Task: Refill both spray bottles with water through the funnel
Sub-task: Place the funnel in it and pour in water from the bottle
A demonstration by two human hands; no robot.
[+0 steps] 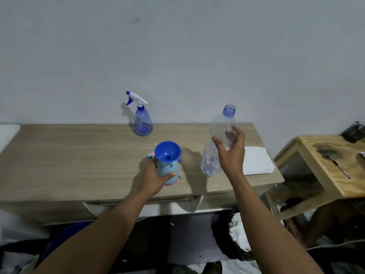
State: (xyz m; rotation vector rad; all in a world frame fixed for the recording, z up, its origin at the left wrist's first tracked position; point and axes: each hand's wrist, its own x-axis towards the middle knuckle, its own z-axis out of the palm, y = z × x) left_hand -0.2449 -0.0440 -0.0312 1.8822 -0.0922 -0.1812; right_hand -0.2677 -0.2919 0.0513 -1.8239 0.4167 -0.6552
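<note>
A blue funnel (167,151) sits in the neck of a light blue spray bottle (170,172) with a pink base, standing on the wooden table (79,161). My left hand (156,177) grips that bottle's body from the left. My right hand (231,151) holds a clear plastic water bottle (219,139) upright and slightly tilted, uncapped, just right of the funnel; it looks nearly empty. A second spray bottle (143,120), translucent blue with a white and blue trigger head, stands farther back near the wall.
White paper sheets (256,161) lie on the table's right end. A small wooden stand (331,165) is to the right of the table. Dark bags and clutter fill the floor below. A spray head part (151,155) peeks out behind the funnel.
</note>
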